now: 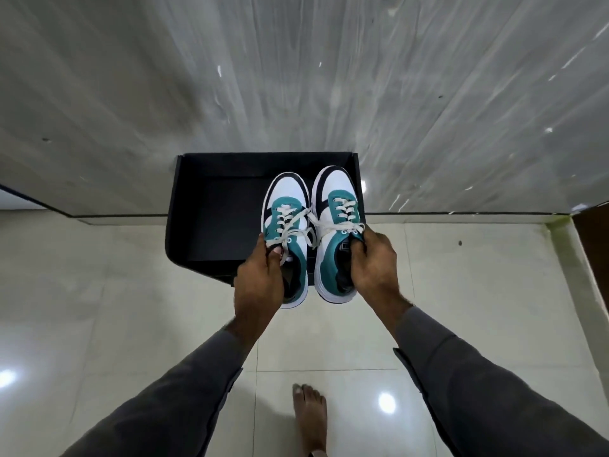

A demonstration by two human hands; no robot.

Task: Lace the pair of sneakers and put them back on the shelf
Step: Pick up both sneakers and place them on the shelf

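Two teal, white and black sneakers with white laces are held side by side, toes pointing away from me. My left hand (260, 278) grips the left sneaker (288, 206) at its tongue and collar. My right hand (374, 262) grips the right sneaker (336, 199) the same way. Loose lace ends cross between the two shoes. Both shoes hang over the right part of an open black box (211, 219), which stands against the wall. The heels stick out past the box's front edge.
The black box sits on a glossy pale tiled floor (115, 308), against a grey marble-patterned wall (296, 77). My bare foot (311, 417) stands on the tiles below the hands. A dark brown edge (593, 245) shows at the far right.
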